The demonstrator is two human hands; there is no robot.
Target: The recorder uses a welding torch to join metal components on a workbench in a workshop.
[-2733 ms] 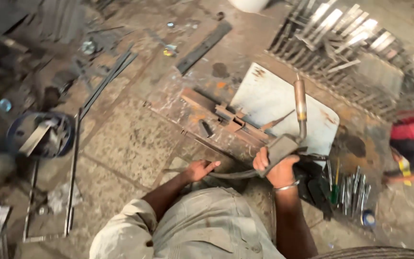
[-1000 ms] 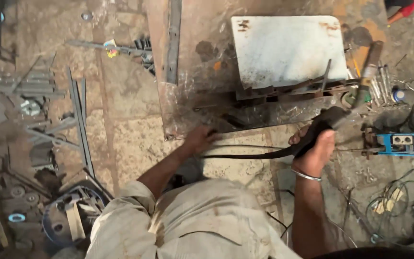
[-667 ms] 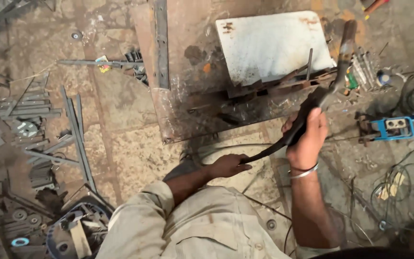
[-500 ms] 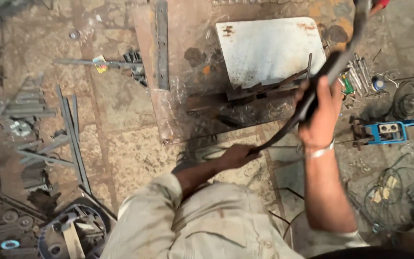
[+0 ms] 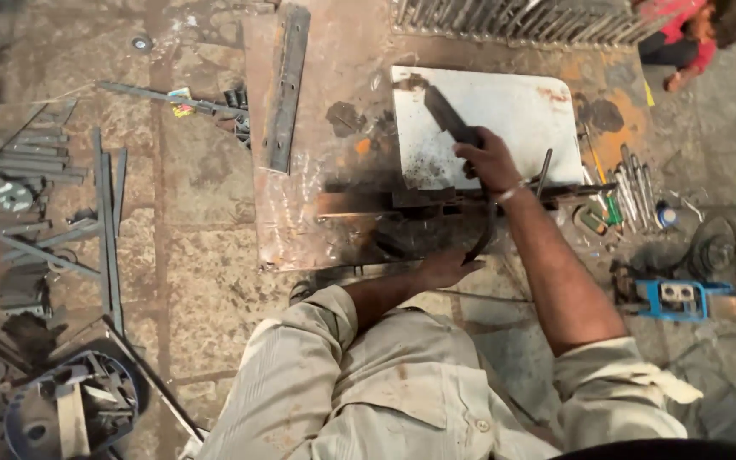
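My right hand [image 5: 489,162] is shut around a dark lever bar [image 5: 446,115] that slants up to the left over a white metal sheet [image 5: 504,111]. Just below the wrist, a thin dark metal strip [image 5: 485,234] curves down from a rusty bending jig [image 5: 368,203]. My left hand [image 5: 446,268] grips the lower end of that strip at the near edge of the rusty steel plate [image 5: 300,204]. Both forearms reach out from my beige shirt.
A long flat bar [image 5: 287,85] lies on the plate's left side. Metal strips [image 5: 108,221] and scrap cover the floor at left, with a blue bin of scrap [image 5: 70,409] at bottom left. Hand tools [image 5: 628,183] and a blue power tool [image 5: 679,298] lie right. Another person in red [image 5: 683,34] crouches top right.
My right hand has swung the lever up and over from the right to the left, above the white sheet. The strip now curves more sharply; my left hand stays on its end.
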